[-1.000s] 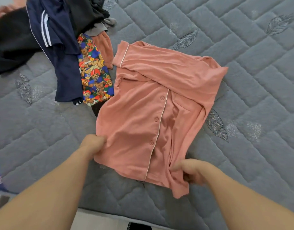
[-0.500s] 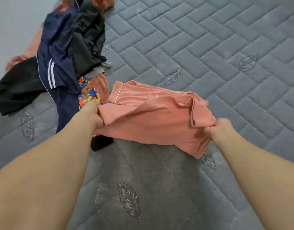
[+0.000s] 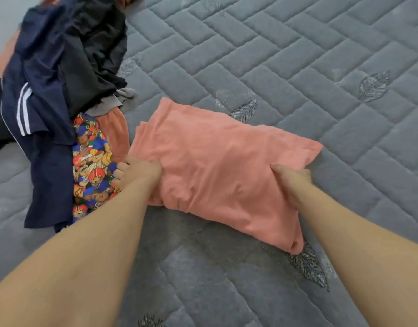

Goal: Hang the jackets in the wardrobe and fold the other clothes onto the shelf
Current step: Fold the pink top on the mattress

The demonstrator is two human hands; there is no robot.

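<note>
Lying folded into a rough rectangle on the grey quilted mattress (image 3: 297, 67), the salmon-pink soft cotton pyjama shirt (image 3: 222, 166) sits between the two hands. The left hand (image 3: 137, 172) grips its left edge, fingers curled into the cloth; the right hand (image 3: 291, 179) presses on its right side, thumb on top, the other fingers hidden, so how tightly it holds cannot be told. Just left of the left hand lies a heap of clothes: a teddy-bear print fabric (image 3: 92, 166), a navy jacket with white stripes (image 3: 38, 109) and a black garment (image 3: 92, 62). Half a second ago the hands held the shirt lifted mid-fold; now it lies flat, folded over, buttons hidden.
</note>
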